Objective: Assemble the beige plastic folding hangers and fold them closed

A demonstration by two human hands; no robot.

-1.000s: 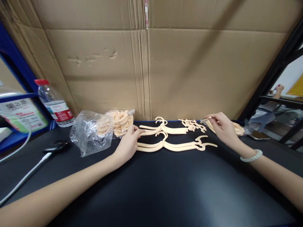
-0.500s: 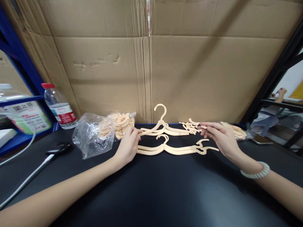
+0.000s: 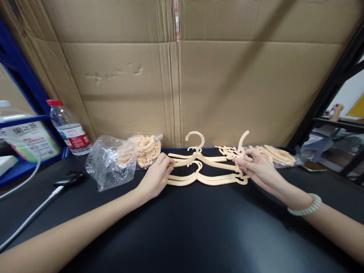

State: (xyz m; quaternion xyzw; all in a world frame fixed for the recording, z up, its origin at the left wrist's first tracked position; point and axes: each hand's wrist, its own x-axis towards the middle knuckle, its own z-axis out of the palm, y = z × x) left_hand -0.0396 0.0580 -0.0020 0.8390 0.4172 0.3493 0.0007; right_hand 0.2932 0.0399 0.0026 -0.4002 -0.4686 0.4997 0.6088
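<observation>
My left hand (image 3: 156, 176) pinches the left end of a cream plastic hanger (image 3: 199, 157) that is tipped up off the black table, hook pointing up. My right hand (image 3: 254, 167) is closed on the hanger's right end together with a small cream hook piece (image 3: 242, 142) that stands up above my fingers. A second cream hanger (image 3: 207, 178) lies flat on the table just in front, between both hands. Loose cream hook parts (image 3: 227, 151) lie behind my right hand.
A clear plastic bag (image 3: 109, 163) and a bag of cream rings (image 3: 146, 148) sit at the left. Another bag of cream parts (image 3: 280, 155) lies at the right. A water bottle (image 3: 68, 127), white cable (image 3: 31, 216) and cardboard wall (image 3: 182, 76) surround the table (image 3: 182, 227).
My left hand has lifted the far hanger's end so it tips upright. My right hand moved left from the parts pile to the hanger's right end, bringing a small hook piece.
</observation>
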